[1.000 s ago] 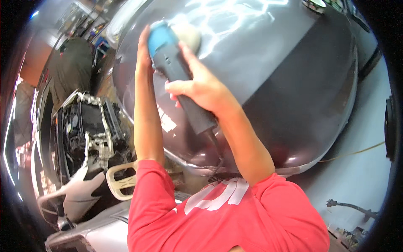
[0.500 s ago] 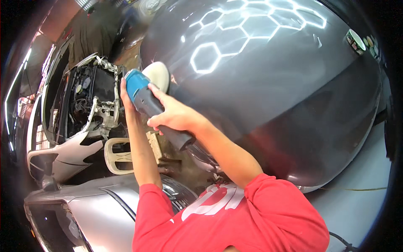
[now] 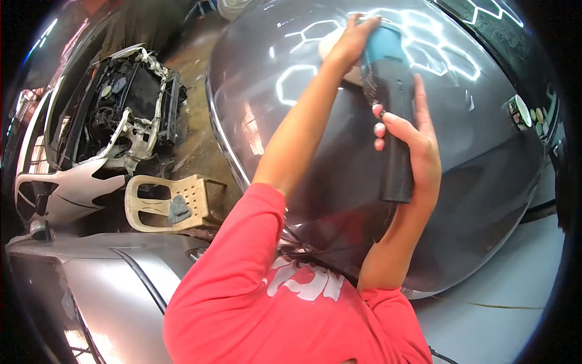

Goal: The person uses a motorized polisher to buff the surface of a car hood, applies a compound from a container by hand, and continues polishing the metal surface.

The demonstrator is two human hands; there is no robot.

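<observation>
A polisher with a blue head and black body [image 3: 395, 164] lies over the dark grey, glossy car hood [image 3: 327, 170]. Its pale round pad [image 3: 329, 45] shows partly, left of the head. My left hand [image 3: 353, 43] grips the blue head at the far end, fingers over its top. Lower down, my right hand [image 3: 421, 142] wraps the black body, with one finger stretched along its right side. The power cord hangs from the near end. Whether the whole pad touches the hood is hidden.
On the hood's right side stands a round tin [image 3: 519, 112]. A beige plastic chair [image 3: 148, 203] holds a grey cloth [image 3: 179, 209]. A silver car [image 3: 121, 291] is at lower left, and a white car [image 3: 79, 200] with its engine bay exposed at left. Hexagonal lights reflect in the paint.
Both hands have carried the polisher rightward and farther over the hood from its left edge. The tool has turned, its body now pointing almost straight away from me.
</observation>
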